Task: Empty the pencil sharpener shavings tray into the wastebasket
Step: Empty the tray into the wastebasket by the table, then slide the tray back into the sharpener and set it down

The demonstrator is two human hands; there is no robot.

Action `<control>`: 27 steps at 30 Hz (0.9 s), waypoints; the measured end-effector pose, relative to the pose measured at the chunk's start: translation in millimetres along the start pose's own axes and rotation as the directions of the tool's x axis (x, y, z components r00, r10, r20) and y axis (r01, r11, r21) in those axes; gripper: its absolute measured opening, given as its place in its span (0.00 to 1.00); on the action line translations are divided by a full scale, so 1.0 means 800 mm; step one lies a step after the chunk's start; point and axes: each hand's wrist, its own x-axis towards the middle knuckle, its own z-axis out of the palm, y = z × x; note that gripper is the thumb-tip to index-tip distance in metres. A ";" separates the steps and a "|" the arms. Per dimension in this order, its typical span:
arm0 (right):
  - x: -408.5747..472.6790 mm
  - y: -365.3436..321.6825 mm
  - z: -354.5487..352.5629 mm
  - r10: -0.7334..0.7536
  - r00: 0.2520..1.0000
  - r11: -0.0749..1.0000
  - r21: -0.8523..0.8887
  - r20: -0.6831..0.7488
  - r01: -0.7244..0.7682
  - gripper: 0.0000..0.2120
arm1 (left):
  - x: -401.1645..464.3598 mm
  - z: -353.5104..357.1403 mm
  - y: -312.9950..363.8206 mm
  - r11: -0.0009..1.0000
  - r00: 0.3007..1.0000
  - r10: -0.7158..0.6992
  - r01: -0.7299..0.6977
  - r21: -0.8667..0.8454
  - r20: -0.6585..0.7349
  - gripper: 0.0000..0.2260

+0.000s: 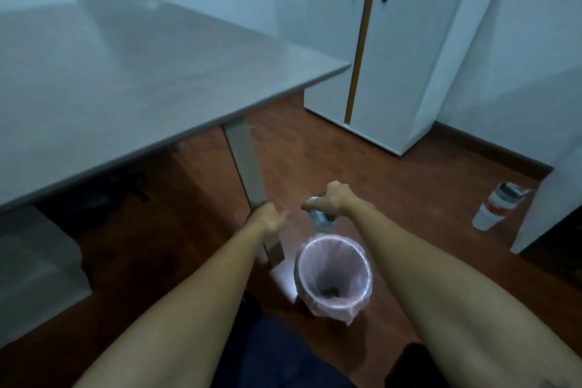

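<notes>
A small wastebasket (333, 249) with a pink plastic liner stands on the wooden floor beside the desk leg; a dark heap of shavings lies at its bottom. Above and just beyond its far rim, my right hand (330, 198) is shut on a small pale blue-grey pencil sharpener (321, 219), which hangs below the fingers and is partly hidden by them. I cannot tell whether its tray is in or out. My left hand (267, 219) hovers to the left of the sharpener, fingers apart, holding nothing, in front of the desk leg.
A grey desk (132, 79) fills the left, its metal leg (245, 164) slanting down next to the basket. A white two-door cabinet (396, 57) stands at the back. A white-and-red bottle (496, 209) stands on the floor at right. A grey box (34, 264) sits under the desk.
</notes>
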 end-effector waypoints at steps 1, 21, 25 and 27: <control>-0.018 -0.017 -0.017 -0.032 0.999 0.999 -0.002 -0.016 0.032 0.28 | -0.014 -0.023 0.014 1.000 0.999 0.022 -0.022 0.017 -0.029 0.19; -0.244 -0.410 -0.125 -0.579 0.811 0.618 0.604 -0.084 0.504 0.09 | -0.298 -0.457 0.026 0.966 0.656 0.259 -0.156 0.208 -0.709 0.12; -0.237 -0.466 -0.065 -0.637 0.769 0.550 0.667 -0.055 0.503 0.12 | -0.327 -0.486 -0.063 0.985 0.487 0.173 -0.068 0.161 -0.856 0.18; -0.231 -0.489 -0.034 -0.635 0.770 0.527 0.695 -0.061 0.490 0.15 | -0.334 -0.491 -0.109 0.995 0.464 0.082 0.013 0.099 -0.882 0.22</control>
